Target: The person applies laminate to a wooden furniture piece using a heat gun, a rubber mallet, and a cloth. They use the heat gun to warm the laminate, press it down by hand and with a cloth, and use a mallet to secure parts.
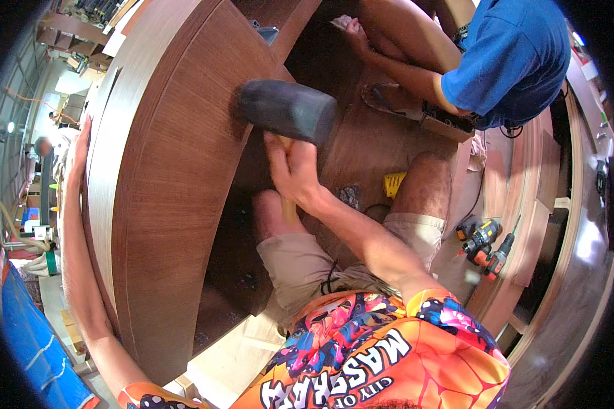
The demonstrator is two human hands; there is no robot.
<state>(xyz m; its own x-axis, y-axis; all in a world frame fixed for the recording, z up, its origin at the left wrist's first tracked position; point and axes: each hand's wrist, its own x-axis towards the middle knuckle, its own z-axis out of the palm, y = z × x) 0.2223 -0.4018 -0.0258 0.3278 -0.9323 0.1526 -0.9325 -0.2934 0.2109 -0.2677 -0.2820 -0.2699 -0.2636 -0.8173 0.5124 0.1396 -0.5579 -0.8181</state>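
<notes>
My right hand (295, 167) is wrapped round the pale wooden handle of a mallet (286, 109), just below its thick black head. One end of the head is blurred and lies over the inner side of a tall brown wood panel (177, 157); whether it touches cannot be told. On the panel's outer side, my left arm reaches forward along it. My left hand (80, 150) lies against that outer face with its fingers stretched out, partly seen edge-on. The panel stands between my two arms.
Opposite me a person in a blue shirt (508, 61) crouches, a crumpled pale thing in one hand (351, 31). Two power drills (481, 235) lie at the right beside long boards (525, 198). A yellow object (393, 184) lies near my knee. Blue sheeting (37, 341) is at the lower left.
</notes>
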